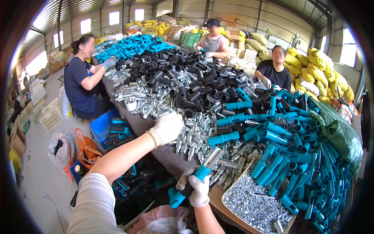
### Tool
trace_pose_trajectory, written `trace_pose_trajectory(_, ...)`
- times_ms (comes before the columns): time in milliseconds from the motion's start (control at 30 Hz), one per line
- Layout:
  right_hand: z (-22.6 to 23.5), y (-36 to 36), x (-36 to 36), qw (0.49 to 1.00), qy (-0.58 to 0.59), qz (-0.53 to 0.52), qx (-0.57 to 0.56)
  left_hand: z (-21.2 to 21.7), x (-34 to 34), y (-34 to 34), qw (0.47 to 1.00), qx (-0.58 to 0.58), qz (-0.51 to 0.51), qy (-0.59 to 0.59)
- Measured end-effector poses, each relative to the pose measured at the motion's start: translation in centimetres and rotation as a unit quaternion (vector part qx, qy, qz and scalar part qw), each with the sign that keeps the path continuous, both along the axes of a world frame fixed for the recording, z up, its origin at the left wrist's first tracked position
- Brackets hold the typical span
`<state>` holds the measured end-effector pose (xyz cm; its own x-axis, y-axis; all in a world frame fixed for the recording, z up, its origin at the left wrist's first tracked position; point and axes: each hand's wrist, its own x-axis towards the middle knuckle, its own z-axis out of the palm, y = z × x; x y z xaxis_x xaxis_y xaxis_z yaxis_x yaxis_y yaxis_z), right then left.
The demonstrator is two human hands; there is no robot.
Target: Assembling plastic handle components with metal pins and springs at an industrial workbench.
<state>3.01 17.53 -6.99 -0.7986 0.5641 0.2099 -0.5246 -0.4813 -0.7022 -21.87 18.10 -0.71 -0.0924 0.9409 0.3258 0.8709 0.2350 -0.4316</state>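
My right hand (199, 191), in a white glove with grey fingers, grips a tool handle assembly (196, 180) with a black middle, teal ends and a bare metal shaft (212, 157) pointing up and away. My left hand (167, 128), also gloved, reaches over the near edge of a heap of small silvery metal fittings (193, 134). Its fingers curl down and in, and whatever they may hold is hidden. Right of my hands lie teal plastic sleeves (272, 134), with black tubes (187, 85) piled farther back.
A tray of small metal bits (253, 202) sits near right. Below the table's left edge are a blue crate (105, 126) and an orange bag (86, 146). Three co-workers (87, 78) sit around the table. Yellow sacks (317, 70) are stacked behind; a green sack (339, 136) lies at right.
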Motion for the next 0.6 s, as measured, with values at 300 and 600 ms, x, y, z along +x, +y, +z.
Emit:
trace_pose_trajectory(300, 0.0, -0.2, 0.1, 1.000, 0.009, -0.025, -0.015, 4.7, 11.4, 5.9, 0.735, 0.056, -0.245, -0.630)
trace_pose_trajectory(600, -0.1, -0.5, -0.2, 1.000, 0.015, 0.012, -0.013, -2.7, -8.2, -1.1, 0.847, 0.269, 0.132, -0.439)
